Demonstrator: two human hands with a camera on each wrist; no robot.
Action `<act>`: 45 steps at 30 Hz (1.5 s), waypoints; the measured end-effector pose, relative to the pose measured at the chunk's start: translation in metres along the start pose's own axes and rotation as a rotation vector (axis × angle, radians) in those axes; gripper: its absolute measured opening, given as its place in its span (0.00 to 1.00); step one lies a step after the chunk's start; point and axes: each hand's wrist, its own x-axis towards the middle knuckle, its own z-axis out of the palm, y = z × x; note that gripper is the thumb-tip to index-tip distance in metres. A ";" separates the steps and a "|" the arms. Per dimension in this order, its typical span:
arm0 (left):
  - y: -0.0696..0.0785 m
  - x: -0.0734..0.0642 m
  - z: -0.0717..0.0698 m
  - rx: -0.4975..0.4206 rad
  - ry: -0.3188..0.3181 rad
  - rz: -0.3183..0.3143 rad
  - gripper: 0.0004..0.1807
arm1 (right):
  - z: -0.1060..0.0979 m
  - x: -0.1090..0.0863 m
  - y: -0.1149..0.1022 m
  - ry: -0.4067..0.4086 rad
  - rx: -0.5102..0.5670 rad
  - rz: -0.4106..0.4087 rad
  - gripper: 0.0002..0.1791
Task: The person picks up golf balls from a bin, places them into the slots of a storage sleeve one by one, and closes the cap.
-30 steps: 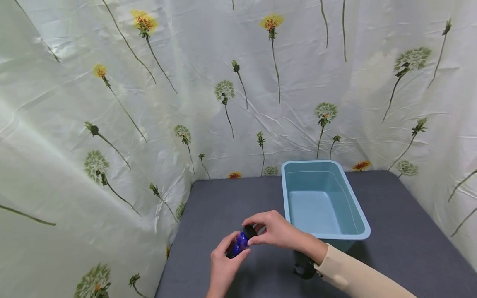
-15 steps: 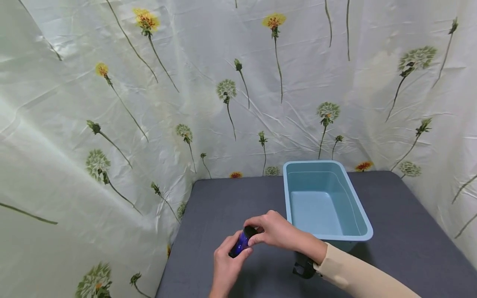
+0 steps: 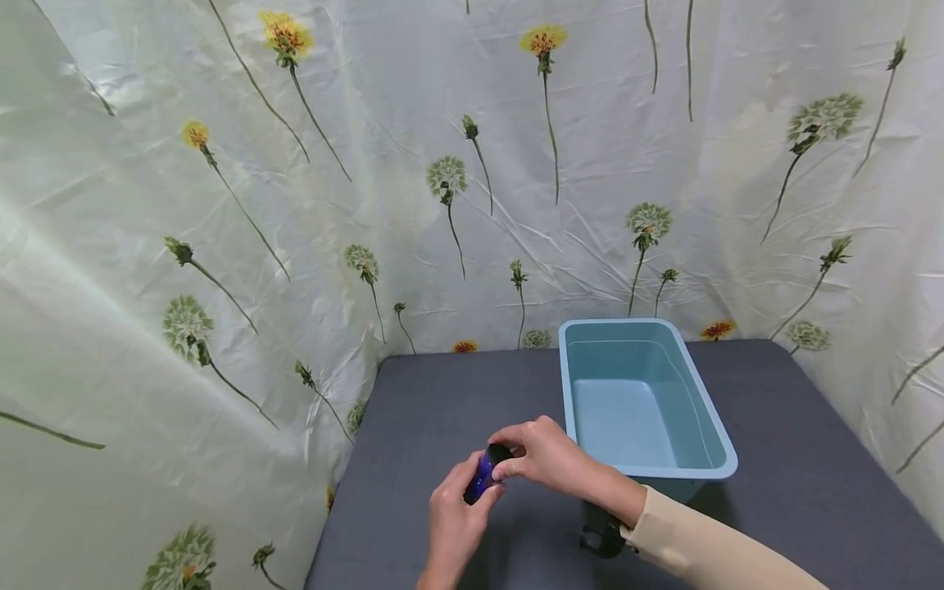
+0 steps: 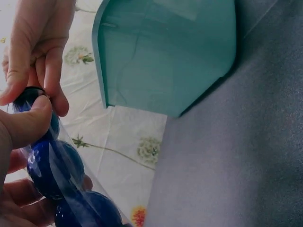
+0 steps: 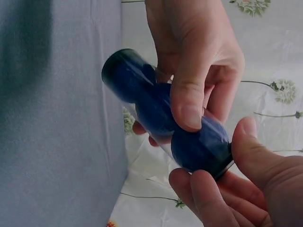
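Note:
A clear tube (image 5: 156, 111) packed with several dark blue balls (image 5: 155, 109) is held in the air over the table's near part. My left hand (image 3: 459, 518) grips it along its side, thumb across the wall and fingers behind, as the left wrist view also shows. At the tube's upper end, my right hand (image 3: 549, 455) pinches a dark end cap (image 3: 498, 453) between thumb and fingers. In the right wrist view, the right fingertips (image 5: 206, 182) curl round that end, and the far end also looks dark.
A light blue plastic tub (image 3: 726, 459) stands on the dark grey table (image 3: 457, 393), just beyond and right of my right wrist. A black strap-like device (image 3: 603, 533) sits under that wrist. Flowered curtains (image 3: 413, 205) hang behind and to the left.
The left hand and tube have shifted slightly right and up in the head view, and the tube stands a bit steeper. The right hand keeps pinching the capped end.

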 end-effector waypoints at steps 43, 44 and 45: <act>-0.152 0.079 -0.021 -0.098 0.078 -0.431 0.29 | -0.115 -0.109 0.068 0.163 -0.341 0.220 0.29; -0.152 0.079 -0.020 -0.100 0.074 -0.431 0.30 | -0.115 -0.109 0.069 0.167 -0.349 0.211 0.29; -0.151 0.078 -0.020 -0.100 0.068 -0.427 0.31 | -0.114 -0.109 0.068 0.170 -0.358 0.206 0.29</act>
